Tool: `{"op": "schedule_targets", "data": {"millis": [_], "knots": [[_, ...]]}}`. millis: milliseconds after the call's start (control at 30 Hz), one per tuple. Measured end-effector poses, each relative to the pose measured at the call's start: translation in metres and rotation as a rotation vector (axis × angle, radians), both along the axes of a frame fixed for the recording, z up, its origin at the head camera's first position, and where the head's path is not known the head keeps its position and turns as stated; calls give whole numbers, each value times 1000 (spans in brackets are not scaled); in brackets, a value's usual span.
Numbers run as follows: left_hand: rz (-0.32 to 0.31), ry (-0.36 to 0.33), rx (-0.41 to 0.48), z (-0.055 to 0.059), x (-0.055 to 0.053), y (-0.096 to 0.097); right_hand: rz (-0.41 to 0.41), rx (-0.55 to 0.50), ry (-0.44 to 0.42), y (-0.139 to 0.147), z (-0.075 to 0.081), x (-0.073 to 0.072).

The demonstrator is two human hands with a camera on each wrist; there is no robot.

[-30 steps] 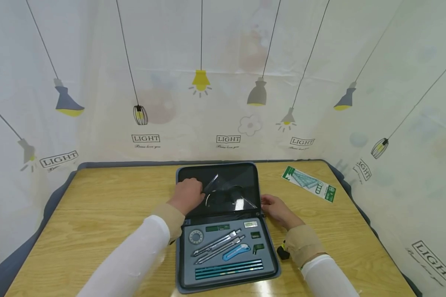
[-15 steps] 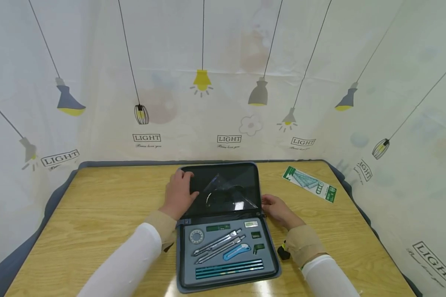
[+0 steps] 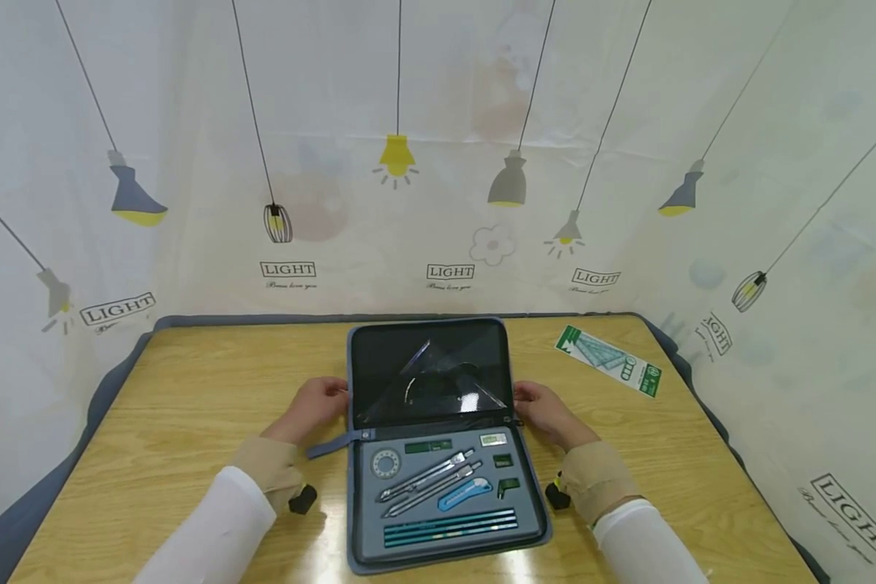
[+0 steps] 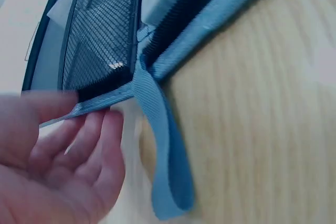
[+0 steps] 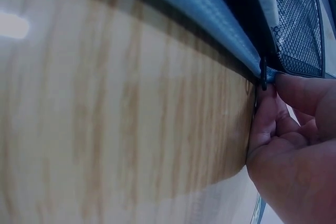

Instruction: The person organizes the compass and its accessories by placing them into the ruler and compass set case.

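A blue-grey zip case (image 3: 367,531) lies unfolded on the table, its lid away from the person. A mesh pocket (image 3: 380,353) in the lid holds clear drawing triangles. My left hand (image 3: 317,404) pinches the lid's left edge, thumb (image 4: 55,103) above and fingers beneath. At the opposite edge, beside the hinge, my right hand (image 3: 545,411) pinches the rim near the zipper pull (image 5: 264,72). The near half's grey insert carries two compasses (image 3: 425,478), a light-blue utility knife (image 3: 465,495), several pencils (image 3: 448,529), a round white dial-like piece (image 3: 386,464), an eraser (image 3: 492,440) and small green pieces.
A green-and-white ruler-set card (image 3: 607,361) lies at the back right of the wooden table (image 3: 212,381). A blue fabric strap (image 3: 330,446) sticks out left from the case's hinge. A curtain (image 3: 438,186) printed with lamps stands around the table's back and sides.
My left hand has moved off the mesh pocket, left and down, to the lid's left edge. The strap now shows, sticking out leftward. My right hand has stayed in place.
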State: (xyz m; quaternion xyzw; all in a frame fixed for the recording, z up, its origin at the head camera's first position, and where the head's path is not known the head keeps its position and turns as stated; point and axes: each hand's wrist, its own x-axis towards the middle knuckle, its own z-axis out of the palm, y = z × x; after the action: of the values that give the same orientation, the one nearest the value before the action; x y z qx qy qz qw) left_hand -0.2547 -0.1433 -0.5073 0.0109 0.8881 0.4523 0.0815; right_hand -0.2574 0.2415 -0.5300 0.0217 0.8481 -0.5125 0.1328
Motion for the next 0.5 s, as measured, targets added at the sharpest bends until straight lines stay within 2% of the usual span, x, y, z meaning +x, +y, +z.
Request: {"op": "schedule_targets", "data": {"millis": [67, 133, 233, 300, 367, 500], "knots": [[-36, 12, -18, -3, 2, -1, 7, -6, 0, 0, 0, 0], [-52, 67, -49, -6, 3, 0, 0, -7, -2, 0, 0, 0], [-37, 182, -102, -7, 2, 3, -2, 16, 4, 0, -1, 0], [-17, 233, -115, -9, 1, 6, -11, 23, 6, 0, -1, -1], [9, 252, -110, -10, 0, 9, -1, 26, 11, 1, -2, -1], [69, 231, -73, -14, -1, 14, 15, 35, 2, 2, 0, -2]]}}
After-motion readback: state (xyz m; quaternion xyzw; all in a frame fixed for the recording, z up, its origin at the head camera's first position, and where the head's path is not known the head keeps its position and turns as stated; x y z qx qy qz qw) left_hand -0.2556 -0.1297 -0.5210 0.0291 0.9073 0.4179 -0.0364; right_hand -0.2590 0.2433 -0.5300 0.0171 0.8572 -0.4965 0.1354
